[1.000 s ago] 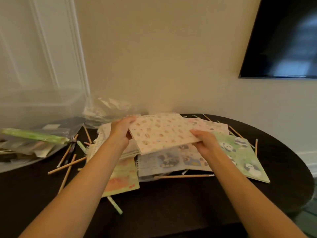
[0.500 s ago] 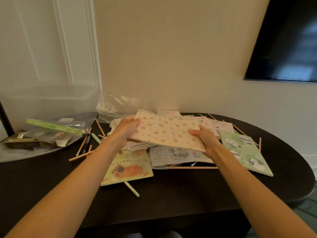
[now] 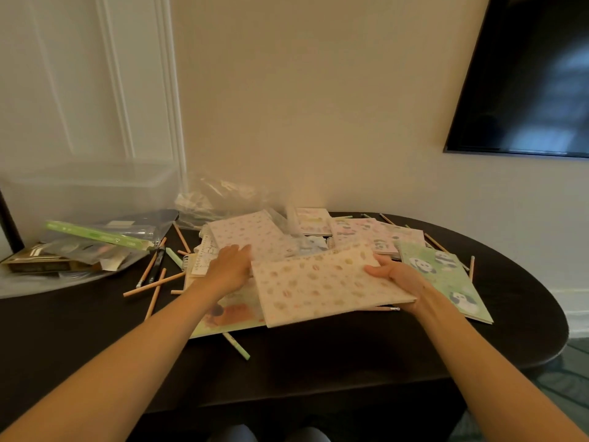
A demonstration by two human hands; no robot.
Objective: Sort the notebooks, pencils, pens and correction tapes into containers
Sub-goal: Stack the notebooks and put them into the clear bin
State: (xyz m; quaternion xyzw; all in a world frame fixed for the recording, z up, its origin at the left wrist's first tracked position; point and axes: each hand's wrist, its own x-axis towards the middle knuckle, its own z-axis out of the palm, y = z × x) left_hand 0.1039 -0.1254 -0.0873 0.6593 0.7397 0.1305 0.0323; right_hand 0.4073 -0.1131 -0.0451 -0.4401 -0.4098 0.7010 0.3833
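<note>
A pile of notebooks [image 3: 360, 231] is sitting mid-table [image 3: 318, 371], one notebook [image 3: 325, 288] lying across its front, between the left hand [image 3: 228, 271] and the right hand [image 3: 396, 275]. Pencils [image 3: 153, 285] are lying left of the pile, a container [image 3: 89, 193] is standing further left, and a plastic bag [image 3: 220, 199] is resting behind.

notebooks [image 3: 325, 285]: at least seven. wooden pencils [image 3: 154, 284]: roughly ten. pale green pens [image 3: 236, 346]: at least two. clear container [image 3: 89, 193]: one.

left hand [image 3: 228, 269]: bare
left forearm [image 3: 153, 330]: uncovered to frame edge
right hand [image 3: 395, 277]: bare
right forearm [image 3: 462, 339]: uncovered (like the left)
</note>
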